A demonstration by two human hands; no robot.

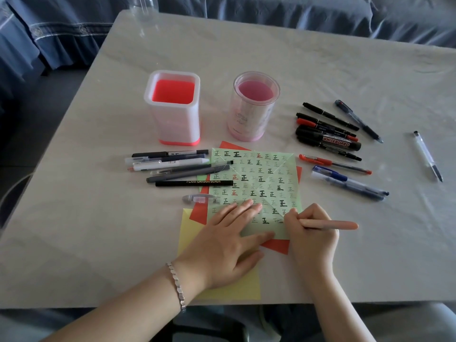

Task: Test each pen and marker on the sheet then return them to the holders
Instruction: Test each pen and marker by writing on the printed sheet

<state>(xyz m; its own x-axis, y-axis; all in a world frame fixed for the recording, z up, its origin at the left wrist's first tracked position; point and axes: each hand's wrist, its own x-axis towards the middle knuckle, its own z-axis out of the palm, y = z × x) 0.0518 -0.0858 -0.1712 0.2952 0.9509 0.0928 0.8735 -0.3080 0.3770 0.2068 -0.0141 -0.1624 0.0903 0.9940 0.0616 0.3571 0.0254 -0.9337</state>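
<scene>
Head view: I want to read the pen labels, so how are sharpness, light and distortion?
Head view: soft, even light with faint shadows; the table edges bow from the wide lens; mild blur throughout, though WHITEBOARD on the black marker reads; the clear cap is smeared; the right hand and its pink pen look fairly crisp.

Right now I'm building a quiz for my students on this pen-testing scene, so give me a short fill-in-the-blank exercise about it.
1. The right hand writes on the green sheet with a ____ pen.
2. The left hand lies ____ on the sheet.
3. Both holders, the square holder and the round holder, contain ____ pens.
4. The largest black marker is labelled ____.

Missing words: pink; flat; no; WHITEBOARD
</scene>
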